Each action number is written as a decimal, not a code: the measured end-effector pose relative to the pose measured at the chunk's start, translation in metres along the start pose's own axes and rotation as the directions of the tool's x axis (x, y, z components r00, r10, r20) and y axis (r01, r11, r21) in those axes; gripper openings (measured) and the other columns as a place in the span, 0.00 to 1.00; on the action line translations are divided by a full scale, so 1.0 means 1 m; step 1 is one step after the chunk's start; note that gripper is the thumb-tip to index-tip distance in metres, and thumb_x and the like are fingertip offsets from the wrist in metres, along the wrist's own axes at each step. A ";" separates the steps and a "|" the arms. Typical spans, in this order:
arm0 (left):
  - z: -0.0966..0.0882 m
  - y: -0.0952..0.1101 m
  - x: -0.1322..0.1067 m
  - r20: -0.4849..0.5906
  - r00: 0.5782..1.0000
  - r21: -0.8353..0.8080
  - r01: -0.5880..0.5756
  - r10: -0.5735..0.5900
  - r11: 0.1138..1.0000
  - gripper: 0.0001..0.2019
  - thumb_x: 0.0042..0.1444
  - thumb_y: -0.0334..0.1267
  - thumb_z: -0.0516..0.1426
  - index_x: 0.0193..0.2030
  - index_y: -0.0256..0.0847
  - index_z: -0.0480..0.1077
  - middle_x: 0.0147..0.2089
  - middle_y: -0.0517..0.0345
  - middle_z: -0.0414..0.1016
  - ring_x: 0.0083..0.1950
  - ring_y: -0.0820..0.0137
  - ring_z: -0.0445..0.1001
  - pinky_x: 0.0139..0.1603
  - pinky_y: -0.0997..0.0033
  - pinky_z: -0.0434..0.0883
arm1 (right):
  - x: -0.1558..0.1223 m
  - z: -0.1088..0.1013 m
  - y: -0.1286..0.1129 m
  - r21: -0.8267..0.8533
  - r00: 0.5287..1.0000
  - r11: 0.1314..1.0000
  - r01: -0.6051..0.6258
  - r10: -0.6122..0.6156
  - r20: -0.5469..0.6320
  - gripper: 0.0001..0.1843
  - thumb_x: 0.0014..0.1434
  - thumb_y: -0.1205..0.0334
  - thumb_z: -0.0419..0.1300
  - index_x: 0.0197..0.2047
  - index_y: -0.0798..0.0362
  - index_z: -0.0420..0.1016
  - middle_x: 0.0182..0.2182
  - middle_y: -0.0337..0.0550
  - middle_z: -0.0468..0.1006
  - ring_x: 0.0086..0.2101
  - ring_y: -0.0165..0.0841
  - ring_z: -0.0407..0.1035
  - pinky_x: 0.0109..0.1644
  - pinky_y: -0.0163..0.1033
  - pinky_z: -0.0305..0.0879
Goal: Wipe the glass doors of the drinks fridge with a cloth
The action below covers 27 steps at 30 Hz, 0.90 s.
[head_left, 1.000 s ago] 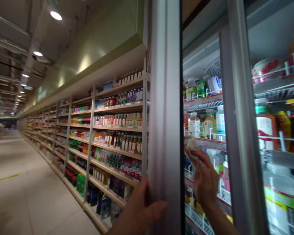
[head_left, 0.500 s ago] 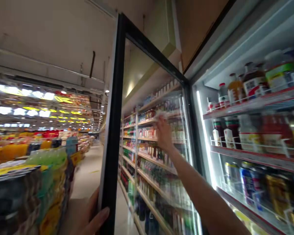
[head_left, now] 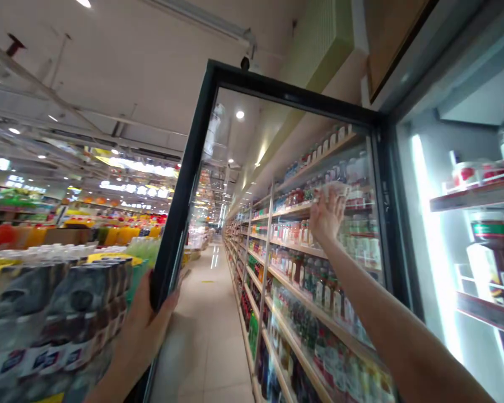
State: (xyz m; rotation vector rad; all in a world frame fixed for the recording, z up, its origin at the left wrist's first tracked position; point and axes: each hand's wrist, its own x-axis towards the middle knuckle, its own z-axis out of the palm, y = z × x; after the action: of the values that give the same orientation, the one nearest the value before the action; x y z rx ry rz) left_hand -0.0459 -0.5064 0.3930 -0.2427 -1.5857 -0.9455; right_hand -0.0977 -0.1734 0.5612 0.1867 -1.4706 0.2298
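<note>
A black-framed glass door (head_left: 289, 96) of a lit drinks fridge stands swung out in front of me. My left hand (head_left: 145, 316) grips the outer upright of its frame, thumb on one side and fingers on the other. Raised to the upper part of the pane, my right hand (head_left: 326, 215) presses a thin whitish cloth (head_left: 336, 189) against the glass. It could be a wipe; the exact kind is hard to make out. The fingers lie over the cloth, slightly spread. Through the pane, shelves of bottles (head_left: 298, 268) show behind the hand.
To the right, fridge shelves (head_left: 479, 193) carry bottles beside a bright light strip (head_left: 432, 240). Shrink-wrapped packs of dark-capped bottles (head_left: 63, 302) are stacked at the left. A tiled aisle floor (head_left: 205, 336) runs away beyond the door.
My view has turned left, so the door appears wider and less of the fridge shows. The right hand with the cloth stays high on the pane; the left keeps hold of the frame.
</note>
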 end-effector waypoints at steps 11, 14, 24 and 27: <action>0.098 0.045 0.011 0.162 0.857 0.493 -0.500 0.489 0.712 0.34 0.62 0.51 0.44 0.68 0.31 0.41 0.70 0.37 0.41 0.71 0.54 0.36 0.66 0.46 0.47 | -0.040 -0.011 0.049 -0.040 0.998 0.998 -0.055 0.054 -0.039 0.30 0.64 0.57 0.36 0.66 0.61 0.50 0.65 0.63 0.45 0.64 0.55 0.37 0.59 0.70 0.40; 0.096 0.043 0.010 0.148 0.854 0.479 -0.504 0.499 0.719 0.33 0.62 0.52 0.44 0.67 0.32 0.44 0.69 0.37 0.43 0.71 0.55 0.37 0.66 0.46 0.47 | -0.064 -0.012 0.037 0.011 0.954 0.967 0.255 -0.253 0.161 0.28 0.62 0.53 0.44 0.64 0.48 0.55 0.65 0.44 0.51 0.64 0.45 0.40 0.64 0.58 0.45; 0.104 0.077 0.006 0.180 0.864 0.283 -0.503 0.470 0.816 0.26 0.63 0.40 0.43 0.65 0.32 0.50 0.69 0.40 0.47 0.71 0.60 0.38 0.67 0.47 0.47 | -0.096 -0.021 0.021 0.030 0.958 0.980 0.197 -0.199 0.208 0.27 0.62 0.55 0.44 0.63 0.51 0.57 0.65 0.47 0.50 0.65 0.45 0.36 0.64 0.60 0.43; 0.121 0.114 -0.002 0.354 0.737 0.049 -0.629 0.576 0.776 0.24 0.64 0.40 0.40 0.64 0.34 0.53 0.68 0.46 0.50 0.70 0.68 0.44 0.67 0.60 0.51 | -0.133 -0.026 -0.020 0.174 0.862 0.912 0.373 -0.409 0.299 0.28 0.60 0.57 0.47 0.64 0.53 0.56 0.65 0.46 0.50 0.66 0.43 0.34 0.66 0.59 0.42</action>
State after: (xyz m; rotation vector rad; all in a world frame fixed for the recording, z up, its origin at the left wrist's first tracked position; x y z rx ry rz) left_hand -0.0618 -0.3491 0.4457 -0.7821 -1.7042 -0.2589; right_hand -0.0787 -0.1914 0.4270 0.6348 -1.7155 -0.0583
